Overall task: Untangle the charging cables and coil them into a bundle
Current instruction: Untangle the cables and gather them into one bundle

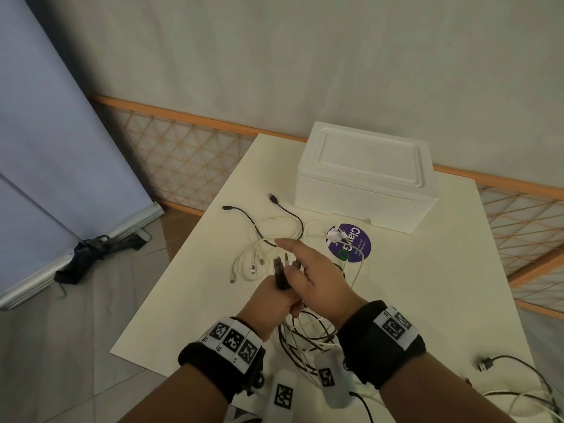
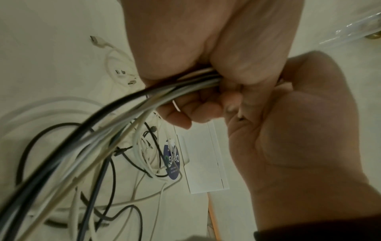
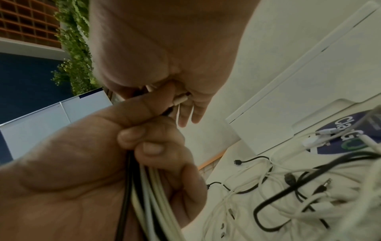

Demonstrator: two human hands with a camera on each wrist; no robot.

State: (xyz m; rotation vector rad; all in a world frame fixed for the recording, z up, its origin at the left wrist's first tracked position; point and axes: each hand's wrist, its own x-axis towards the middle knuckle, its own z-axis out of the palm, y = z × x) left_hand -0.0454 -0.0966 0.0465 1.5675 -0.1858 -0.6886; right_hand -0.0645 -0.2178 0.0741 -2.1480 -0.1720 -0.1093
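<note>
Left hand (image 1: 268, 300) fisted round cables (image 2: 144, 104), plug ends sticking up past knuckles toward frame top. Right hand (image 1: 317, 279) laid over fist, fingers extended, touching plugs. Held strands hang toward lower frame as loops. Loose tangle (image 1: 259, 251) lies up-left of grip on table (image 1: 427, 285); right hand nearer.

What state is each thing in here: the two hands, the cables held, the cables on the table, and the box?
Left hand: fist gripping a bunch of cables.
Right hand: over the left hand, forefinger straight; grip unclear.
Held cables: black and white, gathered side by side, loops hanging, not coiled.
Loose cables: tangled on the table.
Box: lid on.
</note>
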